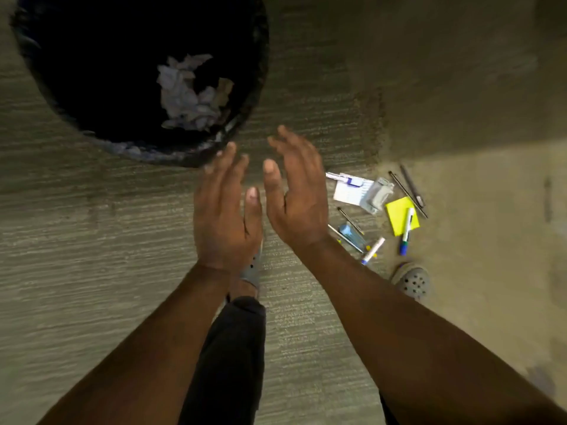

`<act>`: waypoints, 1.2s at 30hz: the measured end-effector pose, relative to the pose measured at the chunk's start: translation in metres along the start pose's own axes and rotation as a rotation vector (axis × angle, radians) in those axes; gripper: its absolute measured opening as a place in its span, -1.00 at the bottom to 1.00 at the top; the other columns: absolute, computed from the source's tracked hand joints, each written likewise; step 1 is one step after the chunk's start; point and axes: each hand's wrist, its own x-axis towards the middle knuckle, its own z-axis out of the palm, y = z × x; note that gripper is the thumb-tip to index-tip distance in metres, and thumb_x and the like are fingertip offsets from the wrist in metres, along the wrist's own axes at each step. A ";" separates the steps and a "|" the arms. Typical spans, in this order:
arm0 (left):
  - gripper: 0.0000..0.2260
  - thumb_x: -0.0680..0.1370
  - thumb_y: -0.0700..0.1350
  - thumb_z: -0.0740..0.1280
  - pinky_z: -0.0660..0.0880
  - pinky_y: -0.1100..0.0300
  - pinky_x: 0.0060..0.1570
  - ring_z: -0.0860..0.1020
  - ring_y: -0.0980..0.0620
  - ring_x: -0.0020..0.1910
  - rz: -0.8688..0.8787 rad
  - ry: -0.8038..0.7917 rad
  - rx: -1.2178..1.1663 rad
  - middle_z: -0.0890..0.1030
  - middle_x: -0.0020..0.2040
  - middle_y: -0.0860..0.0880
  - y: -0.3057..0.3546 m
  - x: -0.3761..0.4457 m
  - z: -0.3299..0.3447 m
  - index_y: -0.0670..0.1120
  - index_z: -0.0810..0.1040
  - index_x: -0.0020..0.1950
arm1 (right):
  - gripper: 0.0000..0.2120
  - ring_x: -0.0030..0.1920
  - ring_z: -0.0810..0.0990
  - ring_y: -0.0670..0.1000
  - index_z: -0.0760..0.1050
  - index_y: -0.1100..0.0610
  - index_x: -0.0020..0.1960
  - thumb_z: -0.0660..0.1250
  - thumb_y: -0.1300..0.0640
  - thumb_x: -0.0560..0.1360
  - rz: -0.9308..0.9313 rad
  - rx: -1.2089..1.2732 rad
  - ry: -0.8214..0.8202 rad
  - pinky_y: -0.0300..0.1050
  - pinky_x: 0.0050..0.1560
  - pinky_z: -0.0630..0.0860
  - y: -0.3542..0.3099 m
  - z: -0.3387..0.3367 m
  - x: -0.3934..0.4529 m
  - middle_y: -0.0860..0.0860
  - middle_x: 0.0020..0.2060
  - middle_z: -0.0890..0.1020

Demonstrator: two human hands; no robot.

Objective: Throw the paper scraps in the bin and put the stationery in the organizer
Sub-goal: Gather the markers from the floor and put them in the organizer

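Crumpled paper scraps (190, 93) lie inside the black bin (245, 130), just beyond both hands. Left hand (225, 210) and right hand (296, 194), fingers straight, hold nothing. Right of them, a marker (406, 231) lies across yellow sticky notes (397, 214), its long axis pointing away from the person.

Grey perforated clog (412, 282) on carpet (92, 240); second clog (252, 266) beneath arm.

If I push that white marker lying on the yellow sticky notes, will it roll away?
Probably a little: the white marker looks round and smooth. It rests half on the yellow sticky notes, so that edge may slow it. It looks stiff and light.
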 end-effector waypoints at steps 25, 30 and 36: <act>-0.82 0.49 -0.17 0.27 0.48 -0.08 0.04 0.47 -0.24 0.10 0.190 -0.799 0.438 0.54 0.08 -0.20 0.035 -0.052 0.268 -0.17 0.55 0.05 | -0.83 0.00 0.62 0.22 0.56 0.10 -0.06 0.24 0.04 0.51 0.877 -0.394 -0.253 -0.07 -0.04 0.47 0.357 -0.130 -0.155 0.18 -0.04 0.68; -0.89 0.49 -0.18 0.27 0.48 -0.11 -0.04 0.45 -0.26 0.10 0.184 -0.800 0.461 0.49 0.07 -0.21 0.035 -0.047 0.296 -0.15 0.52 -0.03 | -0.90 -0.01 0.59 0.19 0.50 0.10 -0.05 0.29 0.08 0.49 0.846 -0.403 -0.147 -0.06 -0.12 0.43 0.393 -0.138 -0.133 0.13 -0.06 0.65; -0.85 0.50 -0.17 0.27 0.51 -0.11 -0.07 0.48 -0.26 0.07 0.261 -0.756 0.441 0.53 0.01 -0.21 0.045 -0.050 0.320 -0.17 0.57 0.00 | -0.61 -0.03 0.63 0.11 0.55 0.14 0.01 0.41 -0.16 0.42 0.885 -0.410 -0.332 -0.13 -0.11 0.44 0.423 -0.138 -0.124 0.09 -0.07 0.66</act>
